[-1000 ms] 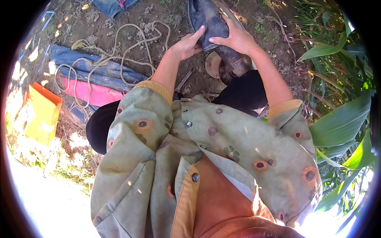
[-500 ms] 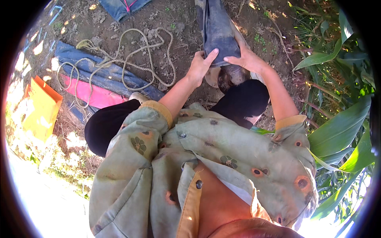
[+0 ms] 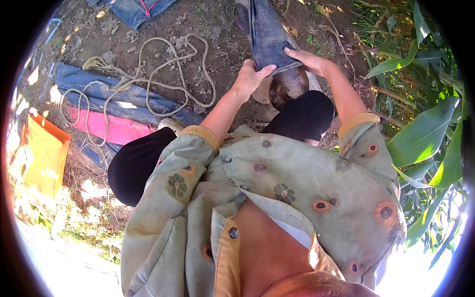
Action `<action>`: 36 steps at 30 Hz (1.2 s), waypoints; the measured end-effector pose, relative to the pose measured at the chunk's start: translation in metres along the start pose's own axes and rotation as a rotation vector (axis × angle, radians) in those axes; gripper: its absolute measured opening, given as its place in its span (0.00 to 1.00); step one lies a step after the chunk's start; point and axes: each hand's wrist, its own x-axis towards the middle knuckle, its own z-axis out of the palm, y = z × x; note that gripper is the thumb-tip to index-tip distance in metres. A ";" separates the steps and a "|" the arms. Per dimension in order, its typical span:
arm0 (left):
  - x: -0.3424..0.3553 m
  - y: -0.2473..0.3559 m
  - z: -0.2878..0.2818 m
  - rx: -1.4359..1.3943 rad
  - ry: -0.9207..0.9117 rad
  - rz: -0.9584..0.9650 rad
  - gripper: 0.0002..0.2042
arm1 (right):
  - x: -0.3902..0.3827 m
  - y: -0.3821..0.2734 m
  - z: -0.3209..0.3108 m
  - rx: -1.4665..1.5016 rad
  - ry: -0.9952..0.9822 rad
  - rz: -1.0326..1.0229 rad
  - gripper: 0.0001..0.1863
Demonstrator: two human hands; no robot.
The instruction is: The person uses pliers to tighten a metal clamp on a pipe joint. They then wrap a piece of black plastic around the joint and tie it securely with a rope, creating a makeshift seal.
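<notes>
Both my hands grip a dark blue-grey length of muddy, folded material [image 3: 267, 37] near its lower end. My left hand [image 3: 250, 79] has its thumb on the left of the lower edge and fingers behind. My right hand [image 3: 311, 63] holds the right side, thumb over the front. Under the material is a round, muddy brown object [image 3: 292, 86], with a tan rounded piece beside it; I cannot tell what they are. My black-clad knees [image 3: 304, 114] are bent on either side below my hands, the right one just under the brown object.
A pale rope [image 3: 180, 74] lies in loops on the dirt and over blue and pink material [image 3: 111, 122] at left. An orange object [image 3: 47, 158] is at far left, folded blue fabric [image 3: 128, 9] at upper left. Tall leafy plants [image 3: 423, 133] line the right side.
The dark material's lower end has moved down and right, showing a straighter hem. My left hand has shifted lower and right along it; my right thumb has moved to the right edge.
</notes>
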 end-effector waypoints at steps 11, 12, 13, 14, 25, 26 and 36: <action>-0.004 0.002 0.004 0.044 0.015 0.009 0.29 | 0.006 0.029 -0.005 -0.083 -0.040 -0.160 0.58; -0.002 0.002 0.005 -0.003 -0.012 0.007 0.28 | 0.016 0.034 -0.013 -0.118 -0.018 0.027 0.60; -0.005 0.003 0.004 -0.053 -0.029 -0.006 0.28 | 0.015 0.032 -0.015 -0.131 -0.075 0.002 0.60; -0.006 0.006 0.009 -0.108 -0.053 -0.007 0.27 | 0.010 0.025 -0.021 -0.151 -0.117 -0.026 0.60; -0.002 -0.013 0.023 -0.106 0.046 0.015 0.28 | 0.013 0.004 -0.016 -0.368 -0.004 -0.083 0.58; -0.001 -0.015 0.018 -0.095 0.030 0.009 0.27 | 0.013 -0.004 -0.015 -0.432 -0.065 -0.035 0.57; -0.015 -0.009 0.015 0.038 -0.102 0.009 0.31 | 0.017 -0.004 0.046 -0.627 1.096 -0.686 0.35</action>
